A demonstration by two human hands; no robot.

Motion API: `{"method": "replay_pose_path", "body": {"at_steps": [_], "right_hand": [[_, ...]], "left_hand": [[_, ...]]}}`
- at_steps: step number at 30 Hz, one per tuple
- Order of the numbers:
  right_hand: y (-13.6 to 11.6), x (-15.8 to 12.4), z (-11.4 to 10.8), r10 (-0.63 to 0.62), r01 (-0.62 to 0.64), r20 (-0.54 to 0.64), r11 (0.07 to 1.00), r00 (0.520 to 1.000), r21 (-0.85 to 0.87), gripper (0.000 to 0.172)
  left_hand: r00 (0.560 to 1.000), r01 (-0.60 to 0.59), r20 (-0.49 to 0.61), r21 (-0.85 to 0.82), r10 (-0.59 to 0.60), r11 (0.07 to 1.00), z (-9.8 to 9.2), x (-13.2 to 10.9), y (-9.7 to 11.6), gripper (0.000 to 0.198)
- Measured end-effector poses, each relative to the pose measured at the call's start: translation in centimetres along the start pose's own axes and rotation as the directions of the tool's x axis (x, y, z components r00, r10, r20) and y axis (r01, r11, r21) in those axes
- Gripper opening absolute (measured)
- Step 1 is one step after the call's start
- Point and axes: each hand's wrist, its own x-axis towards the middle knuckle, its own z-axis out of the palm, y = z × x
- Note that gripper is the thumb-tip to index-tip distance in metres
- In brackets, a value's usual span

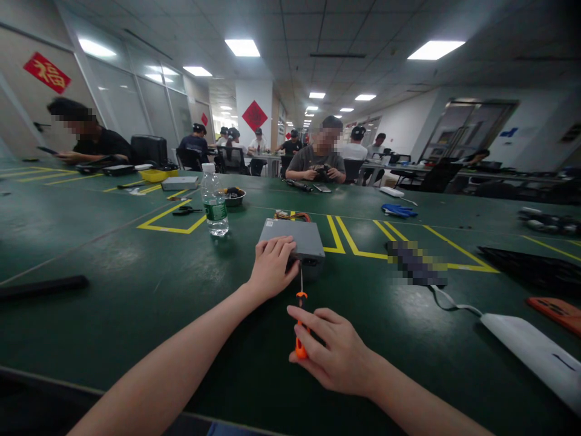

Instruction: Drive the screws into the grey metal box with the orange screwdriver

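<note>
A grey metal box [299,237] with coloured wires at its far end lies on the green table [136,290]. My left hand [272,266] rests on the box's near left corner, fingers curled over its top. My right hand [331,351] is closed round the orange handle of a screwdriver [300,321]. The thin shaft points away from me and its tip meets the near face of the box.
A water bottle [214,200] stands left of the box, with a bowl [234,195] and scissors [186,211] behind it. A white device with a cable [531,348], an orange item [556,312] and a black tray [531,263] lie at the right. Other people sit at the far side.
</note>
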Motion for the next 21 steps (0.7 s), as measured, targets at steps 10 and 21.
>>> {"method": "replay_pose_path", "body": {"at_steps": [10, 21], "right_hand": [[-0.01, -0.07, -0.47, 0.027, -0.031, 0.096, 0.999, 0.995, 0.038, 0.033], [0.18, -0.33, -0.20, 0.036, -0.034, -0.033, 0.997, 0.999, 0.068, 0.032]], "left_hand": [[1.000, -0.004, -0.007, 0.000, 0.004, 1.000, 0.15, 0.00, -0.14, 0.028], [1.000, -0.008, -0.004, 0.004, 0.008, 1.000, 0.02, -0.06, -0.05, 0.028]]}}
